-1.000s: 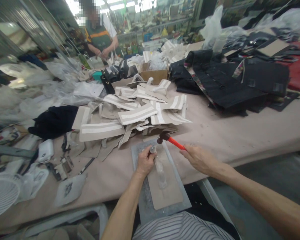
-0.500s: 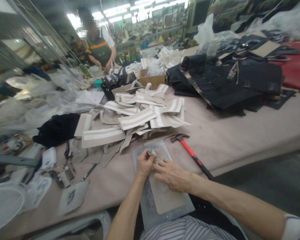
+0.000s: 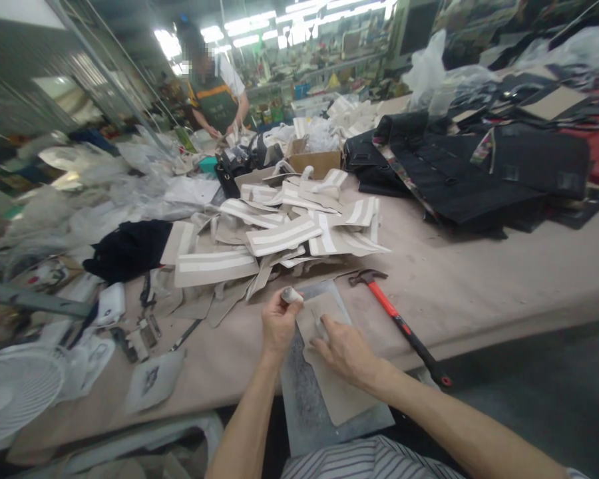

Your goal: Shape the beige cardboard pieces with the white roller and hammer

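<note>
My left hand (image 3: 279, 326) is closed around a short, pale cylinder (image 3: 290, 295) with a round grey end, held upright-tilted at the far left corner of a beige panel (image 3: 347, 399). What the cylinder is, I cannot tell. On the panel rests my right hand (image 3: 349, 352), its thumb and index finger close together at a small pale, shiny bit that is too blurred to name. Beneath the panel lies a grey slab (image 3: 299, 399) at the table's near edge. To the right, a claw hammer (image 3: 389, 309) with a red and black handle lies on the table.
Past the slab is a heap of beige pieces with white strips (image 3: 284, 236). Black bag pieces (image 3: 469, 173) lie at the right. A dark cloth (image 3: 130, 249), a white basket (image 3: 20, 392) and small tools are at the left. Another person (image 3: 217, 93) stands across the table.
My left hand has drawn left, away from my right hand, with the cylinder tilting. My right hand stays on the panel. The view has shifted slightly.
</note>
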`<state>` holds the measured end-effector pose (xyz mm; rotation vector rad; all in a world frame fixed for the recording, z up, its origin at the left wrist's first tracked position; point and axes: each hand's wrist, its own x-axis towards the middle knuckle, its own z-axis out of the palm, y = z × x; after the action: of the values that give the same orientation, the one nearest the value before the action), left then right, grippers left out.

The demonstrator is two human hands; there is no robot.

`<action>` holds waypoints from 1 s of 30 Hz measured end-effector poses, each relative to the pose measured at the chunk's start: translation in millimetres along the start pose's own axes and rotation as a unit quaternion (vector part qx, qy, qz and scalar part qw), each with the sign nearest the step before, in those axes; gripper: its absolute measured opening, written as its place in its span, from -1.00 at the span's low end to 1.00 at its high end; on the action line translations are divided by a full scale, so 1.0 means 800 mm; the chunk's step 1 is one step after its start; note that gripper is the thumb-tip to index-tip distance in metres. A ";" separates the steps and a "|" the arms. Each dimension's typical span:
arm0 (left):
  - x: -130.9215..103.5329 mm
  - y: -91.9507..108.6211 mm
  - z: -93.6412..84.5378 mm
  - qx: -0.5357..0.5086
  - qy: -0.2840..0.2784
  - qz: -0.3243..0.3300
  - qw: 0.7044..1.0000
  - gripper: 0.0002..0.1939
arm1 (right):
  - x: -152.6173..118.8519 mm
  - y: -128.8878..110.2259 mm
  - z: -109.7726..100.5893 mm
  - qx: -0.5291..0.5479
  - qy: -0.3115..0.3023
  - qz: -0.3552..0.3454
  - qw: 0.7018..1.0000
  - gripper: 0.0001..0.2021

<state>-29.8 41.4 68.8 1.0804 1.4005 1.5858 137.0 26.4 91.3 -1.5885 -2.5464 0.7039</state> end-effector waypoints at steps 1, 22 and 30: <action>-0.003 -0.017 0.005 -0.004 -0.009 -0.020 1.000 -0.75 | -0.002 -0.002 0.007 0.017 0.001 0.007 1.000 -0.66; -0.005 -0.077 0.024 0.078 -0.048 -0.032 0.995 -0.77 | 0.000 0.174 -0.008 0.017 0.119 0.210 0.970 -0.85; -0.014 -0.074 0.031 0.177 -0.051 0.051 0.982 -0.79 | -0.006 0.141 -0.047 0.359 0.017 0.201 0.911 -0.79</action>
<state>-2.5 47.1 9.7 1.4402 1.6171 1.3570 244.2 76.2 80.2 -1.7763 -1.6010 1.4170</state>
